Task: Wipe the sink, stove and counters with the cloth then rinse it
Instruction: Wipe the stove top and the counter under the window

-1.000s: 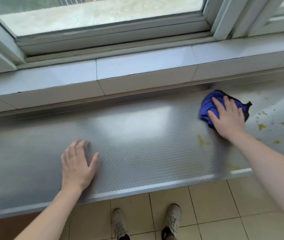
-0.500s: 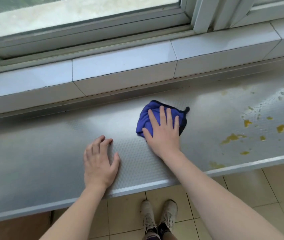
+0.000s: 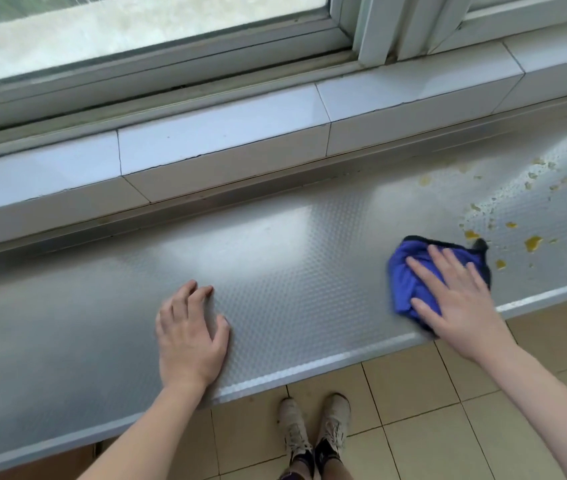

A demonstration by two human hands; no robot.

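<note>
We find no readable writing or brand anywhere. Our right hand (image 3: pixel 458 303) lies flat on the blue cloth (image 3: pixel 410 282), fingers (image 3: pixel 427 271) straight and spread, pressing it onto the dimpled metal surface (image 3: pixel 292 271) near its front edge. Yellow spots (image 3: pixel 531 242) lie just beyond the cloth to the right. Our left hand (image 3: pixel 190 336) rests palm down on the bare surface, fingers loosely bent, holding nothing. Both forearms reach in from below, over the tiled floor (image 3: pixel 413 410).
</note>
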